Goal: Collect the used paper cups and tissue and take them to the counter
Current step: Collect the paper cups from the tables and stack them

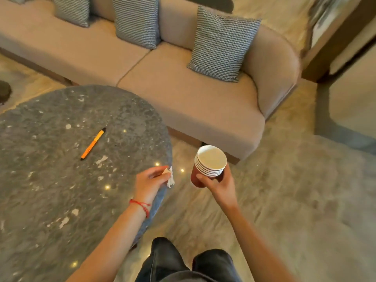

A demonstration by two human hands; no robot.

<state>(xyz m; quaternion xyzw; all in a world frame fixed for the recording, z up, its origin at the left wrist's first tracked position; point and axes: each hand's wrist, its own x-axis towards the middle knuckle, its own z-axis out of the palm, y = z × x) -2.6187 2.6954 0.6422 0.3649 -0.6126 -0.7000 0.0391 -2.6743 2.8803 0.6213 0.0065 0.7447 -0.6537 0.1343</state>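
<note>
Cups and tissue in hand, ready to carry off.

The right hand (215,183) grips the nested paper cups (209,165) upright over the floor; the left hand (151,181) pinches the tissue (170,177) at the marble surface's (50,180) edge, an orange pen (93,143) lying farther in.

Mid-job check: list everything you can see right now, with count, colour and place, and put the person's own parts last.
paper cups: one nested stack, about five rims showing, red outside and white inside, held over the floor right of the table
tissue: one, white, crumpled, pinched at the table's right edge
pen: one, orange with black cap, lying on the table
table: one, round, grey stone top, at left
sofa: one, beige, behind the table
cushions: three, grey-and-white patterned, on the sofa
floor: beige marble
left hand: holds the tissue, red string bracelet on wrist
right hand: grips the cup stack
legs: dark trousers, bottom centre
</note>
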